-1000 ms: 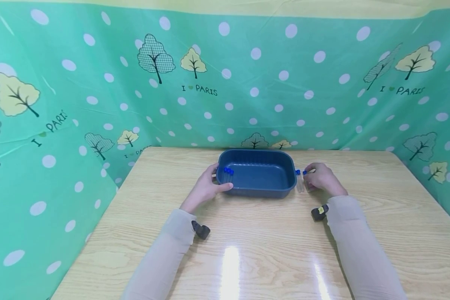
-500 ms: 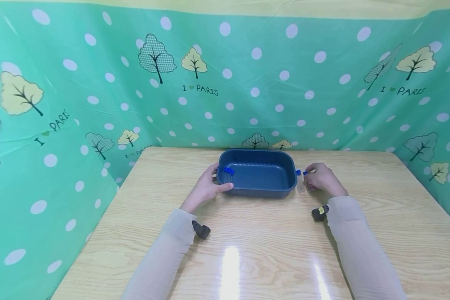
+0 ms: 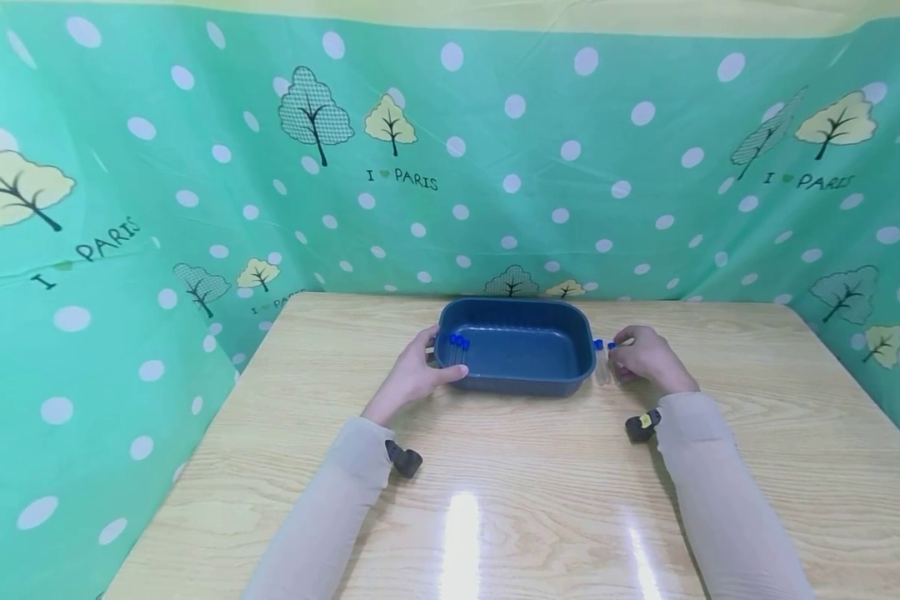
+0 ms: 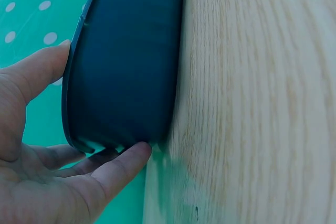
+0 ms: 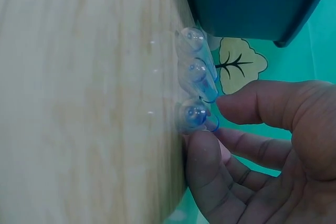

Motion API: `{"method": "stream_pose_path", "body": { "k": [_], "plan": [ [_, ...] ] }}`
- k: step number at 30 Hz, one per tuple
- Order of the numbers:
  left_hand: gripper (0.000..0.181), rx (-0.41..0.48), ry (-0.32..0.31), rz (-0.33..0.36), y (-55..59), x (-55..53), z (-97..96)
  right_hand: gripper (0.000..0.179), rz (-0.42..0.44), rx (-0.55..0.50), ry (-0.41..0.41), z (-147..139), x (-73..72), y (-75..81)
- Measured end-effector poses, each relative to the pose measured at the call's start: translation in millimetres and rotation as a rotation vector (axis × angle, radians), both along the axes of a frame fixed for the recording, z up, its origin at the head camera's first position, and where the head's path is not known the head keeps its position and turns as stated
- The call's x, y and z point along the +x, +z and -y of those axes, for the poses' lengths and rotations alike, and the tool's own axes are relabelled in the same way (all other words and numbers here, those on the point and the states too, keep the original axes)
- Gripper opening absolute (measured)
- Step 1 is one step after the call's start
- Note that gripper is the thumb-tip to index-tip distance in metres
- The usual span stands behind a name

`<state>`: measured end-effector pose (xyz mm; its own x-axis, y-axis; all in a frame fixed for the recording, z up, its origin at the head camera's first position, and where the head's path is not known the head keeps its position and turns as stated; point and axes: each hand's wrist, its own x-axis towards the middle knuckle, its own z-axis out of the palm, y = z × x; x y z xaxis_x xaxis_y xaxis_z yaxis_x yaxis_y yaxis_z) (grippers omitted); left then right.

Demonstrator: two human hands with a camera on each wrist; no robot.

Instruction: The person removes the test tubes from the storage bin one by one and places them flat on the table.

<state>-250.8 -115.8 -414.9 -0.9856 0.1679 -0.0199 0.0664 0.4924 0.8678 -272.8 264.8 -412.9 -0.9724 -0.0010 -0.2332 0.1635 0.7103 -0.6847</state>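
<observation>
Blue plastic forms the basin [image 3: 516, 386] at the centre of the head view, set on the pale wooden table [image 3: 525, 467]. Three blue-capped tubes [image 3: 460, 343] lie inside, toward its left end. The left hand [image 3: 412, 377] grips that end, thumb over the front rim and fingers against the outside.

Just right of the basin, the right hand [image 3: 647, 358] has thumb and fingers curled about a clear tube [image 5: 193, 115], which shows near the middle of the right wrist view; how firm the pinch is, I cannot tell. Two other tubes [image 5: 195, 70] lie above it there, close together between it and the basin.

The risk, as I judge it, is rolling: round, smooth walls could slip from a loose or off-centre pinch. Fingers reaching too wide might knock the neighbouring pair. A hard pull by the left hand could slide the basin and jostle the tubes inside.
</observation>
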Motion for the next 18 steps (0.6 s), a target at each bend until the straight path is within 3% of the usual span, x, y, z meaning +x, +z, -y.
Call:
{"method": "stream_pose_path", "body": {
  "k": [18],
  "plan": [
    [0.093, 0.002, 0.003, -0.002, 0.2, -0.2, -0.1, 0.048, -0.027, 0.011, 0.017, -2.1, 0.9, -0.4]
  ]
}}
